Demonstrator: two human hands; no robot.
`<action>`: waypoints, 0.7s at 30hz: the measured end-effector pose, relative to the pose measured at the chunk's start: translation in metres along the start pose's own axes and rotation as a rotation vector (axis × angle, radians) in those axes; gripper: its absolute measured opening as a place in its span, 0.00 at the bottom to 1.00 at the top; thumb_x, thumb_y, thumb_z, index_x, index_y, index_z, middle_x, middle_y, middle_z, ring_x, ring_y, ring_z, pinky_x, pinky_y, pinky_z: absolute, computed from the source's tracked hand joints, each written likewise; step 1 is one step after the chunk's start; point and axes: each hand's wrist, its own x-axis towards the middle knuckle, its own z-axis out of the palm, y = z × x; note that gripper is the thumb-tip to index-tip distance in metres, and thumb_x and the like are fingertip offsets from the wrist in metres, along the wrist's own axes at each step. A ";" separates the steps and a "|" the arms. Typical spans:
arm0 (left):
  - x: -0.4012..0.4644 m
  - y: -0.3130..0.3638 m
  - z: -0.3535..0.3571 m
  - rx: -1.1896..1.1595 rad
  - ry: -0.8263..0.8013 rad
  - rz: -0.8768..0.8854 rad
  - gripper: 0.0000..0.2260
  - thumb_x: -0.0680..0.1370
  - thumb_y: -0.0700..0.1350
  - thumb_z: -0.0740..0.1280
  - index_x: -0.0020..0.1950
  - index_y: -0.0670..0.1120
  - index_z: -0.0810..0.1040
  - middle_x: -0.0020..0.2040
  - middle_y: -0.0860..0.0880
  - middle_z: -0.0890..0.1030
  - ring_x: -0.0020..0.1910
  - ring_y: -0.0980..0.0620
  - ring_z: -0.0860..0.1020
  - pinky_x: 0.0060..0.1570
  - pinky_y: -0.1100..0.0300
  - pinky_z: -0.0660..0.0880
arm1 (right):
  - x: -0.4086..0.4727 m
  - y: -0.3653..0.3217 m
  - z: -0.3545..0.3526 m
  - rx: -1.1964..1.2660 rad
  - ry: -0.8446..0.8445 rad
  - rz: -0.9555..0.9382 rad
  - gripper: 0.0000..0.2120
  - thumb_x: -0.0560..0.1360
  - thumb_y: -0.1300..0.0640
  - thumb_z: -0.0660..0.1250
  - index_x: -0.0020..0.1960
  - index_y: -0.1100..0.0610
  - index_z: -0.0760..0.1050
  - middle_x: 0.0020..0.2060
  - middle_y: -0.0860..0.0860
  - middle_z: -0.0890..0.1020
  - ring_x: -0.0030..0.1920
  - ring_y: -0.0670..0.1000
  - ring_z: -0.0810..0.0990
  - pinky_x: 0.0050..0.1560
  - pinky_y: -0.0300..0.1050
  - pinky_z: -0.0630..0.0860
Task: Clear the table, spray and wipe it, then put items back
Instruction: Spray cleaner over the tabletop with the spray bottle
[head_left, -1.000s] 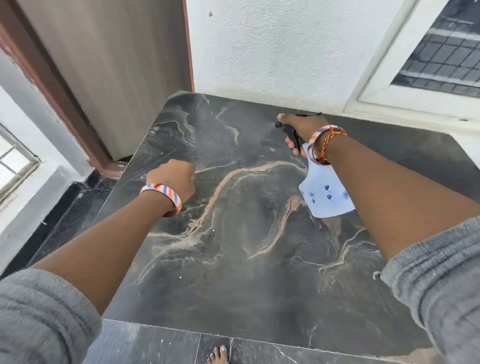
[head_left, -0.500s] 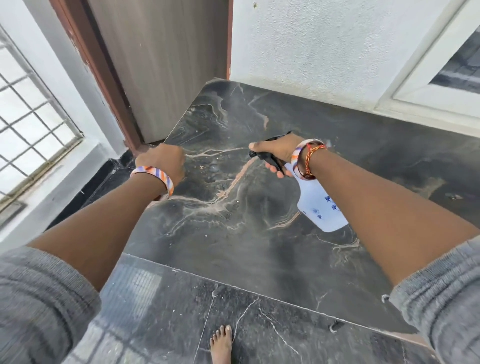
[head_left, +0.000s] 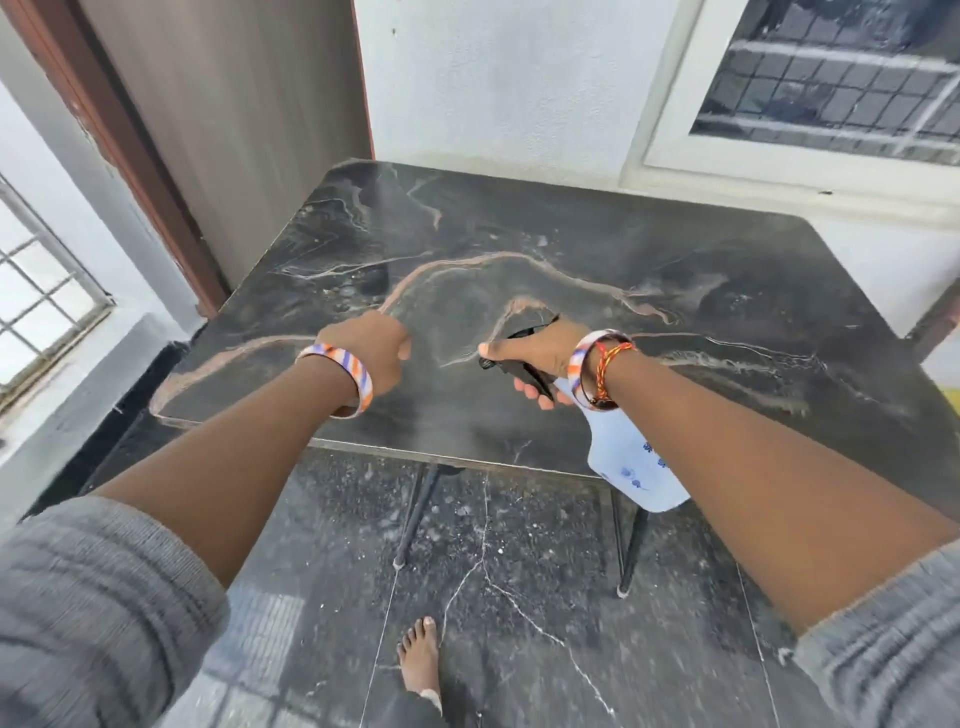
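Note:
The dark marble-patterned table (head_left: 597, 249) fills the middle of the view, its top bare and dotted with fine wet specks near the left centre. My right hand (head_left: 540, 353) grips the black trigger head of a white spray bottle (head_left: 636, 460) with small blue flowers; the nozzle points left across the table and the bottle body hangs under my wrist over the front edge. My left hand (head_left: 376, 348) is closed in a fist with nothing visible in it, hovering over the front left part of the table.
A brown door frame (head_left: 130, 171) and a door stand at the left rear, a white wall and a window (head_left: 831, 78) behind the table. Thin black table legs (head_left: 415, 514) reach down to the dark tiled floor. My bare foot (head_left: 418, 654) is just in front.
Both hands have drawn back toward the table's front edge, the spray bottle with them. The view has pulled back, so the floor and table legs now show.

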 end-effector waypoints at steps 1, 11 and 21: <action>-0.003 0.013 0.003 -0.025 -0.043 0.053 0.18 0.72 0.33 0.59 0.58 0.46 0.78 0.58 0.43 0.80 0.56 0.40 0.78 0.57 0.52 0.76 | -0.012 0.011 -0.007 0.026 -0.005 0.024 0.18 0.72 0.47 0.71 0.33 0.59 0.71 0.19 0.52 0.74 0.16 0.48 0.70 0.20 0.33 0.66; -0.011 0.160 0.018 -0.020 -0.134 0.431 0.19 0.74 0.33 0.58 0.62 0.44 0.76 0.60 0.43 0.79 0.59 0.42 0.77 0.60 0.53 0.75 | -0.101 0.126 -0.102 0.100 -0.010 0.232 0.22 0.72 0.38 0.64 0.37 0.58 0.76 0.26 0.50 0.82 0.29 0.48 0.80 0.34 0.39 0.66; 0.000 0.329 0.026 0.024 -0.161 0.780 0.19 0.73 0.33 0.58 0.61 0.43 0.76 0.61 0.44 0.79 0.61 0.44 0.76 0.61 0.56 0.73 | -0.159 0.263 -0.199 0.382 0.454 0.256 0.18 0.72 0.43 0.68 0.34 0.56 0.78 0.25 0.49 0.81 0.31 0.48 0.79 0.36 0.42 0.69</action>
